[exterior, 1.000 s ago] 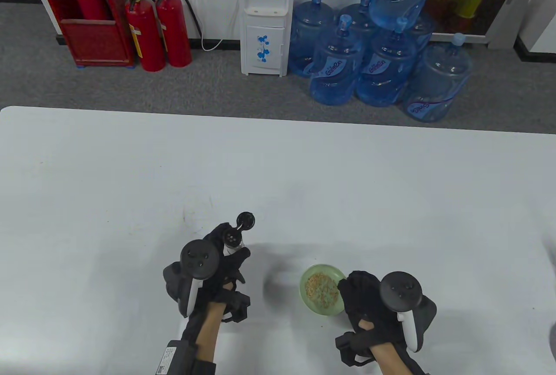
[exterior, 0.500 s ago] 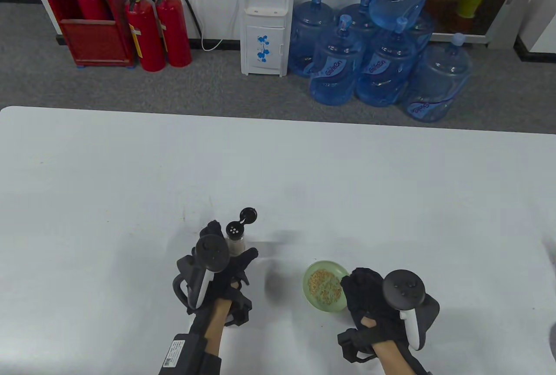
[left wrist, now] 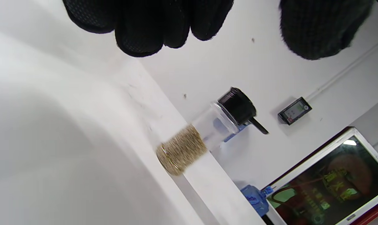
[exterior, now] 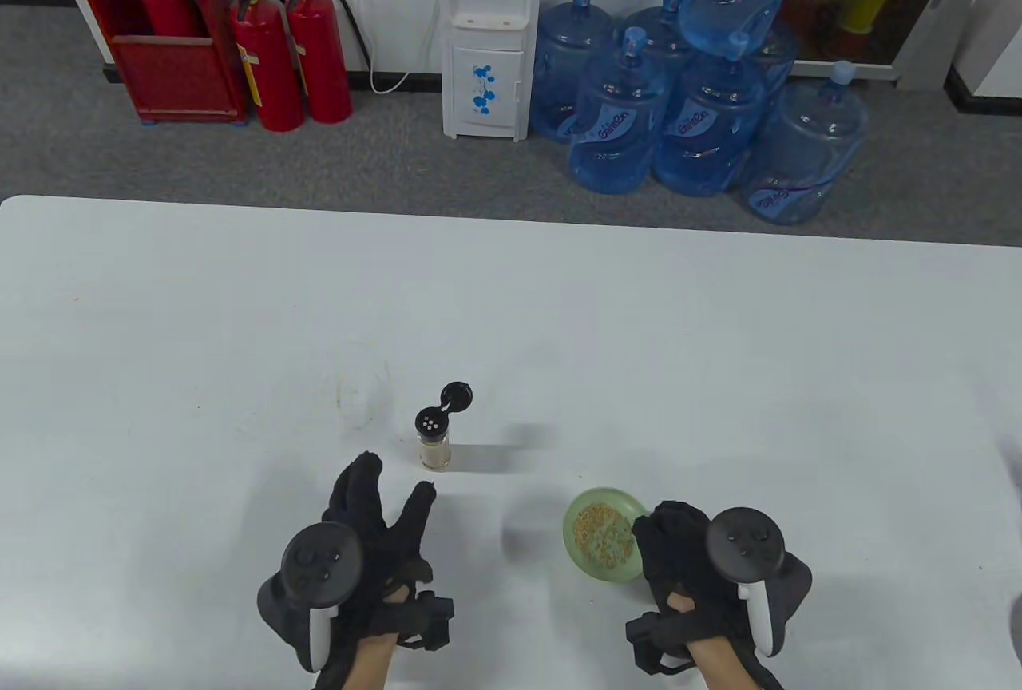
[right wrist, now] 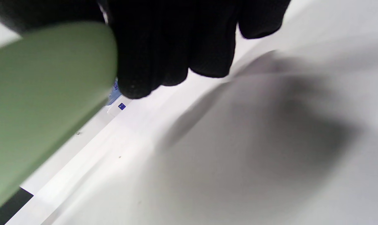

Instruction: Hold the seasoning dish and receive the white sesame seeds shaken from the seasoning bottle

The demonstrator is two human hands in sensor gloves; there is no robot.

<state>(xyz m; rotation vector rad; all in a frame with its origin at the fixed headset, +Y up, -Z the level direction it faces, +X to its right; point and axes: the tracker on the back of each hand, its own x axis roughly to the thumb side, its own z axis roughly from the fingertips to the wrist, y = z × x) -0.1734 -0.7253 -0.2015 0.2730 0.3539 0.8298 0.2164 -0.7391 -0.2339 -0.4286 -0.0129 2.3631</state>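
from my remote seat, table view: the seasoning bottle (exterior: 435,441) stands upright on the white table (exterior: 718,339), its black flip cap (exterior: 456,394) hinged open behind the shaker top, a layer of pale sesame seeds (left wrist: 182,149) filling its lower part in the left wrist view. my left hand (exterior: 369,538) sits just short of the bottle on the near side — fingers straight and spread, thumb out to the right, gripping nothing, a clear gap between fingertips and glass. the left wrist view agrees: gloved fingertips (left wrist: 145,28) hang at the top edge, apart from the bottle.

the seasoning dish (exterior: 605,533), pale green, is right of the bottle and well apart from it, with a heap of tan seeds in its bowl. my right hand (exterior: 679,554) has its fingers curled over the dish's right rim, clamped on it. in the right wrist view the green underside (right wrist: 45,93) fills the left side with my fingers (right wrist: 164,47) wrapped against its edge; whether the dish is lifted off the table or resting on it i cannot tell.

a tracker (exterior: 319,562) rides the back of each hand. beyond the table: blue water jugs (exterior: 687,107), a white dispenser (exterior: 489,35), red fire extinguishers (exterior: 291,55) on grey carpet.
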